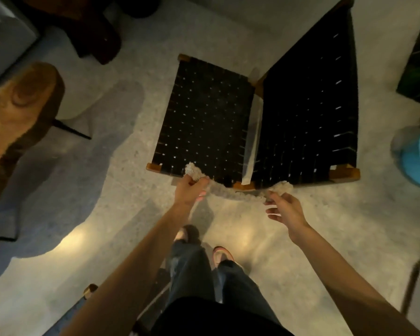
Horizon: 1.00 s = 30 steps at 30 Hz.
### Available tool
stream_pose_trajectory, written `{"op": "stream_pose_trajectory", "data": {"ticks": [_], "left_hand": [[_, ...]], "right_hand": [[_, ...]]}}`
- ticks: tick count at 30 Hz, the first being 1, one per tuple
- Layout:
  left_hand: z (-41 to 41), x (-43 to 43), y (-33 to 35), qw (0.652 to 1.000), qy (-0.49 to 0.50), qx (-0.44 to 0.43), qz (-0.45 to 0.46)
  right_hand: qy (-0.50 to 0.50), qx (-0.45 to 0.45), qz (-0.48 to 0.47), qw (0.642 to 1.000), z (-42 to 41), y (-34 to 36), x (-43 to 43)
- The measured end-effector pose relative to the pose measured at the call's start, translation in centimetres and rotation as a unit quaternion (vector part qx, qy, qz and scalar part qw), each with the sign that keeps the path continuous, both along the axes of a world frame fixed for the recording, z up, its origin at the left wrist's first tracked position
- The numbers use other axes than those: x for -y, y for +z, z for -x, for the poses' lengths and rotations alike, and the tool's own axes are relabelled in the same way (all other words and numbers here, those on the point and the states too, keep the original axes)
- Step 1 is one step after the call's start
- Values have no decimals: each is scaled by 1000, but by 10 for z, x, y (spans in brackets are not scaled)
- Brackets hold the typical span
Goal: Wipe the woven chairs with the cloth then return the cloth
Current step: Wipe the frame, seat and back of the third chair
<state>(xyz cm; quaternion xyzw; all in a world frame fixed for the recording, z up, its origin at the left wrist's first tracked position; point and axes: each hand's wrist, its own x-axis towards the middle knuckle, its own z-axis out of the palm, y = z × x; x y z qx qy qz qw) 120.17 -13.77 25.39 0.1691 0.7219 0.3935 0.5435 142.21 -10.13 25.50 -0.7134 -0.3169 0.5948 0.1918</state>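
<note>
Now left hand (pixel 189 190) and right hand (pixel 285 206) each pinch cloth (pixel 228 191) ends, stretched over woven chair (pixel 204 122) edge.

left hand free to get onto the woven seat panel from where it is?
Probably yes. The left hand sits at the near edge of the woven seat, with nothing lying on the weave ahead. It does hold one end of the cloth, stretched across to the right hand.
</note>
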Motion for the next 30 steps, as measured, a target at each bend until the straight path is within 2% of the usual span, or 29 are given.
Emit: {"op": "stream_pose_trajectory", "data": {"ticks": [4, 8, 14, 20, 23, 26, 30], "left_hand": [[8, -41, -1, 996, -78, 14, -34], [21, -92, -15, 990, -138, -3, -4], [37, -153, -49, 974, -225, 3, -8], [22, -178, -111, 961, -269, 53, -28], [10, -182, -156, 953, -288, 77, -60], [-1, -184, -204, 941, -306, 109, -92], [-18, -187, -261, 924, -332, 90, -165]], "right_hand": [[-13, 3, -25, 1000, 10, -2, -14], [-38, 0, -44, 998, 26, -16, -29], [-81, 11, -103, 991, 52, -57, -50], [-101, 88, -213, 968, 48, -126, -63], [-61, 143, -283, 946, 39, -168, -70], [-3, 231, -368, 901, 36, -209, -70], [-7, 303, -431, 850, 30, -260, -70]]}}
